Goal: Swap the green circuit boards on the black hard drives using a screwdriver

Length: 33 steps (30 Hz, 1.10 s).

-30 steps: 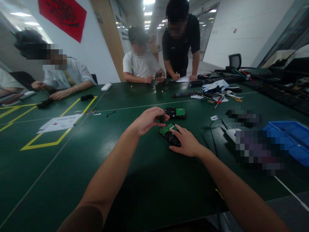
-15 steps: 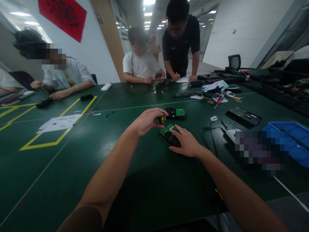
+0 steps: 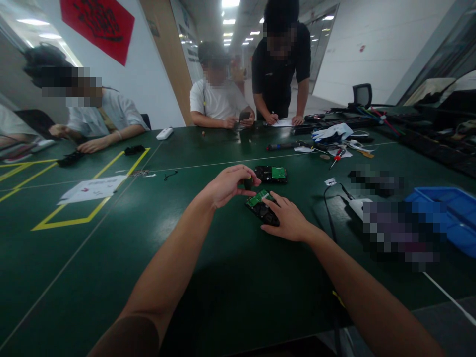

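My left hand (image 3: 231,186) is closed, its fingertips around a short dark handle, apparently a screwdriver (image 3: 248,183). It is above the far left end of a hard drive (image 3: 257,199), whose green circuit board faces up; the tip of the tool cannot be made out. My right hand (image 3: 292,217) grips the near right side of that drive, fingers over its top and thumb at the near edge, pressing it against the table. Just beyond lies a second hard drive (image 3: 278,173), also with its green board showing.
A blue bin (image 3: 431,196) stands at the right, near a white power strip (image 3: 359,204) with a black cable. Farther back lie a red screwdriver (image 3: 338,157), gloves (image 3: 332,133) and cables. A paper sheet (image 3: 94,188) lies left. Several people sit or stand across the green table (image 3: 178,248).
The handle in my left fingers has turned a little, so its yellow mark shows less. My right hand and the drive under it stay in place.
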{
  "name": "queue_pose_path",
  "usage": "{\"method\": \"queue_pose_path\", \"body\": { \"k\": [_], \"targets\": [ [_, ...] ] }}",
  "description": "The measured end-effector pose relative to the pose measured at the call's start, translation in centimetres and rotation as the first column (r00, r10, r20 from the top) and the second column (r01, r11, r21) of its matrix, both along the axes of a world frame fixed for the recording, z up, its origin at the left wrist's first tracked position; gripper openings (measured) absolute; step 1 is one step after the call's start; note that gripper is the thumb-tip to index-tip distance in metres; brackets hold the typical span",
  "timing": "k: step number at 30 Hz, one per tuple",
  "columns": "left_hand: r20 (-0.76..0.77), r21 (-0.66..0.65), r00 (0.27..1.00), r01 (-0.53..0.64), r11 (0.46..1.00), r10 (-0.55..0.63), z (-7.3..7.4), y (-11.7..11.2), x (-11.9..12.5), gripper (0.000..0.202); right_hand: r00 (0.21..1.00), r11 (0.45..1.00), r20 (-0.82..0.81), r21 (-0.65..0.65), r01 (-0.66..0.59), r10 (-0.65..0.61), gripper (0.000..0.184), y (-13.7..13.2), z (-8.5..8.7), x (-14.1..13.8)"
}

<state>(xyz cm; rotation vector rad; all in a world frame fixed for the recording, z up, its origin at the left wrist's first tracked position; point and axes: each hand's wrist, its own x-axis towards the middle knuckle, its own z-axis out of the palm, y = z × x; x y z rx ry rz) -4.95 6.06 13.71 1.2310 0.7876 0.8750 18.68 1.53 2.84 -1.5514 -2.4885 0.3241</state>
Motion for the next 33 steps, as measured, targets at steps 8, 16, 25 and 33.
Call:
{"method": "queue_pose_path", "body": {
  "k": [8, 16, 25, 33],
  "targets": [
    [-0.075, 0.067, 0.996, -0.045, 0.997, 0.050, 0.33, -0.28, 0.17, 0.015, 1.000, 1.000, -0.009, 0.003, -0.005, 0.005, 0.095, 0.01, -0.12, 0.02],
    [-0.074, 0.065, 0.997, -0.026, 0.998, 0.031, 0.05, 0.03, -0.04, 0.016, 1.000, 1.000, -0.002, 0.001, 0.004, -0.004, 0.095, -0.03, 0.11, -0.04],
    [-0.065, 0.025, 0.998, 0.011, 1.000, -0.009, 0.19, -0.25, 0.12, 0.016, 1.000, 1.000, 0.016, -0.020, 0.007, -0.007, 0.097, -0.04, 0.38, -0.15],
    [-0.057, 0.042, 0.998, -0.024, 0.999, 0.026, -0.26, 0.06, 0.13, 0.012, 1.000, 1.000, 0.011, -0.011, 0.004, -0.004, 0.095, -0.01, 0.06, -0.02]
  ]
}}
